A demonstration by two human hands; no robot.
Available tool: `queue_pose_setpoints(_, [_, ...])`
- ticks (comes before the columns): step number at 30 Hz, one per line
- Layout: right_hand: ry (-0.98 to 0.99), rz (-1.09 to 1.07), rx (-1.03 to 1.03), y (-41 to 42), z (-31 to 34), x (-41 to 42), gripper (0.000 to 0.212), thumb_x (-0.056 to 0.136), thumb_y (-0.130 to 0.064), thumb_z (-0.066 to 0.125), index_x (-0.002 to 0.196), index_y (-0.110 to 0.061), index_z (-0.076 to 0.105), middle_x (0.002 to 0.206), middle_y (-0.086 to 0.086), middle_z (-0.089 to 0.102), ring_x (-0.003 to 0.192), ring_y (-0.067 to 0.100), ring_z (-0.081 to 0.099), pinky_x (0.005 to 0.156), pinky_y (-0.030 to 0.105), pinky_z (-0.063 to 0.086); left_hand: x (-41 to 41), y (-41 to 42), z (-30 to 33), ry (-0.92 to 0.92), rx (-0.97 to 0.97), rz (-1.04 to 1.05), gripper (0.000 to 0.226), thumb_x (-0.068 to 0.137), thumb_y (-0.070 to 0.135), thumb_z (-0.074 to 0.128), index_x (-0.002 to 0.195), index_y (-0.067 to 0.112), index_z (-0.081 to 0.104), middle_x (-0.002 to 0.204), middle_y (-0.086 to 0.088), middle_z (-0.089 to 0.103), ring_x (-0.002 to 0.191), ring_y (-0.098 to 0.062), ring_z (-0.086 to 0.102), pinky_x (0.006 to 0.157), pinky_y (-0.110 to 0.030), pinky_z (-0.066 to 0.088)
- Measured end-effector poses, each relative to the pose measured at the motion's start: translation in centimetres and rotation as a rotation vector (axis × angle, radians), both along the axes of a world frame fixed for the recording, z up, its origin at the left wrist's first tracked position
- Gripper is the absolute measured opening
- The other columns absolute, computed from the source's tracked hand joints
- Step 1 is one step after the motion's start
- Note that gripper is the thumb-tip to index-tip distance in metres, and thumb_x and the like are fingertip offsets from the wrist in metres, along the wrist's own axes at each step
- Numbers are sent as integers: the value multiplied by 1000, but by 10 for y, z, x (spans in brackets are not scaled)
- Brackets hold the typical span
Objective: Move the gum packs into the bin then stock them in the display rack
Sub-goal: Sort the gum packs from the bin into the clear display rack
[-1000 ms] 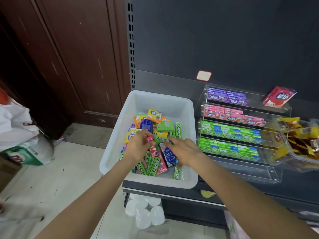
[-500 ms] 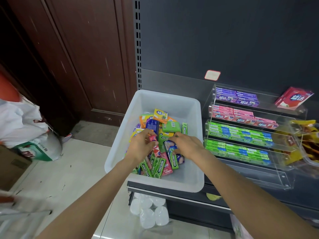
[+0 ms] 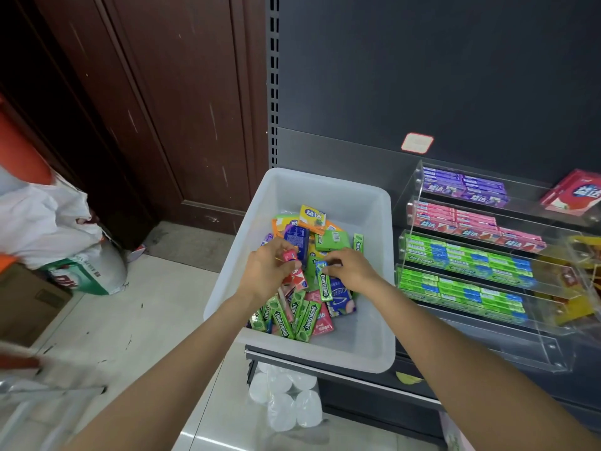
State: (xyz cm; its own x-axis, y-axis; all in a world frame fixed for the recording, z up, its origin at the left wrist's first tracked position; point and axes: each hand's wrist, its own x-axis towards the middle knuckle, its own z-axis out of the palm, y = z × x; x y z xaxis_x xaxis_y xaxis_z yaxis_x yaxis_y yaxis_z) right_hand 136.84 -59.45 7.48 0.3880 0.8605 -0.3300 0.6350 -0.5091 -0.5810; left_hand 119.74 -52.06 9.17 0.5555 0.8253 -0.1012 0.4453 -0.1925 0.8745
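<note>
Because the gum packs (image 3: 300, 307) lie jumbled in the white bin (image 3: 367, 346) with their colours mixed, both hands are down among them sorting, which I judge is the picking-out step before stocking; the bin sits on the shelf edge just left of the clear display rack (image 3: 413, 203), so a lifted pack has only a short way to travel. The left hand (image 3: 265, 275) has its fingers (image 3: 282, 252) curled and clamped on a small pink pack (image 3: 289, 256), pulled up out of the heap; the right hand (image 3: 353, 270) pinches the far end of a green Doublemint stick (image 3: 324, 281) between fingertips and thumb. That stick hangs below the right fingers with its long axis running roughly toward the person, held end away, free end tilted down onto the pile; held by one end, it would need turning crosswise to match the rack's rows, where the packs lie side to side. Remaining packs lie beneath and nearer than both sets of fingers, pointing every way.
</note>
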Motion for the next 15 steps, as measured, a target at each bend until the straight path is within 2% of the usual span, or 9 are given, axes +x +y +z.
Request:
queue_pose_setpoints(2, [89,-91,96,-1,6,-5,25,92,-18,58,112,-4,58,101,6,61,96,21,58,77,27,41,-1,4,-1,4,15,14,16,86,16,66,102,17,61,93,-2,67,69,-11,63,50,-10,42])
queue_pose_setpoints(4, [123,-150,199,-5,17,-9,20,93,-16,55,110,-4,53,99,3,58,92,17,56,75,25,41,0,6,1,-40,5,44,14,87,15,64,99,21,60,92,-4,67,67,-12,61,51,-12,42])
queue_pose_setpoints(7, [179,-211,336,-17,35,-7,13,93,-14,55,106,-13,53,101,5,63,88,19,64,82,35,52,7,2,16,-181,-74,65,17,87,13,65,102,19,61,87,-8,66,71,-17,62,58,-24,49])
queue_pose_setpoints(9, [247,-268,428,-30,50,-2,20,93,-9,54,112,-15,56,88,0,63,79,17,65,82,38,55,15,-5,32,-296,-159,53,18,87,9,65,104,14,61,82,-7,66,71,-17,65,64,-26,56])
queue_pose_setpoints(12, [266,-361,555,-59,68,11,26,92,-3,53,114,-14,59,82,-3,58,78,15,63,75,25,56,33,-22,51,-452,-267,-4,13,88,4,62,97,12,61,78,-10,65,67,-16,66,65,-26,59])
queue_pose_setpoints(15, [303,-472,641,-95,79,30,20,91,1,53,100,-17,57,96,4,62,78,14,65,68,17,55,58,-44,64,-465,-261,-65,9,89,6,61,97,10,59,77,-4,68,66,-11,68,63,-26,58])
